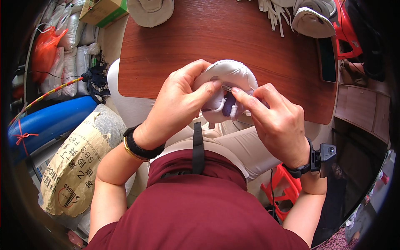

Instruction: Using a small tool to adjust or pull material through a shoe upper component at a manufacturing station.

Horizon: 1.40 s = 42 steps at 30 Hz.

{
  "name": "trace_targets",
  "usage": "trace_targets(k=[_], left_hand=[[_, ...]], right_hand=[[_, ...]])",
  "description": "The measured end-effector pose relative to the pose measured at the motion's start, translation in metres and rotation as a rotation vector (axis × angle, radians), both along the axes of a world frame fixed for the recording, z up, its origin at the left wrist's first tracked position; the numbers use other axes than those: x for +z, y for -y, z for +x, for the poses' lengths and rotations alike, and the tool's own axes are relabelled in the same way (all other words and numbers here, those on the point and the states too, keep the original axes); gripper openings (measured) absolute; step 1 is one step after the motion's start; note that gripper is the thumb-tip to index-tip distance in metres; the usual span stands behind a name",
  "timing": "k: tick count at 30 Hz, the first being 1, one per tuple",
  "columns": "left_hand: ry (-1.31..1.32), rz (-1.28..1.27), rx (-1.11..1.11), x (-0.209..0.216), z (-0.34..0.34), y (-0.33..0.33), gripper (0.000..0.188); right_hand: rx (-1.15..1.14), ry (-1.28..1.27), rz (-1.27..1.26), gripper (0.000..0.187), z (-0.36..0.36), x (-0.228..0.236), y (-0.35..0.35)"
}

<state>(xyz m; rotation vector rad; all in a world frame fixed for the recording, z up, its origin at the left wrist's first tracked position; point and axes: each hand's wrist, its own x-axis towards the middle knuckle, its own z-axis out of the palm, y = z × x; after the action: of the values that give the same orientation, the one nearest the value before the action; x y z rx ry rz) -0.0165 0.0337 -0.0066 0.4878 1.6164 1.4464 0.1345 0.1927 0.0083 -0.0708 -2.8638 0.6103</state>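
My left hand (177, 106) grips a white fabric shoe upper (231, 73) at the near edge of the brown wooden table (175, 50), thumb pressed on its inner side. My right hand (277, 123) pinches a thin metal needle (228, 88) against the fabric, just beside the left thumb. A dark purple patch shows inside the white piece, below the fingers. Both hands meet over my lap, close to my chest.
Two more white shoe pieces (150, 10) (312, 18) and cut white strips (273, 14) lie at the table's far side. A dark phone (328, 58) rests at the right edge. A printed sack (79, 162), blue roll (46, 123) and stacked bags stand left; a red stool (283, 189) is below right.
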Motion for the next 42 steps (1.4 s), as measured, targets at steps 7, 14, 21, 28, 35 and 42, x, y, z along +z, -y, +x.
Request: trace_targets(k=[7, 14, 21, 28, 35, 42], left_hand=[[-0.153, -0.118, -0.061, 0.003, -0.006, -0.010, 0.019], [-0.491, -0.145, -0.105, -0.018, -0.006, -0.012, 0.014], [-0.852, -0.170, -0.057, -0.027, 0.006, -0.018, 0.006], [-1.087, -0.074, 0.033, -0.036, 0.017, -0.019, 0.009], [-1.195, -0.106, 0.033, -0.039, 0.019, -0.014, 0.011], [-1.116, -0.049, 0.101, -0.043, 0.018, -0.011, 0.009]], right_hand=[[0.056, 0.051, 0.123, 0.048, 0.001, -0.001, 0.005], [0.229, 0.156, 0.139, 0.042, -0.016, 0.000, -0.014], [0.313, 0.023, 0.294, 0.014, -0.028, -0.008, -0.013], [0.171, 0.118, 0.272, 0.034, -0.027, -0.013, 0.007], [0.174, 0.011, 0.081, 0.023, -0.028, -0.032, -0.005], [0.315, -0.154, 0.279, 0.012, -0.035, -0.038, -0.011]])
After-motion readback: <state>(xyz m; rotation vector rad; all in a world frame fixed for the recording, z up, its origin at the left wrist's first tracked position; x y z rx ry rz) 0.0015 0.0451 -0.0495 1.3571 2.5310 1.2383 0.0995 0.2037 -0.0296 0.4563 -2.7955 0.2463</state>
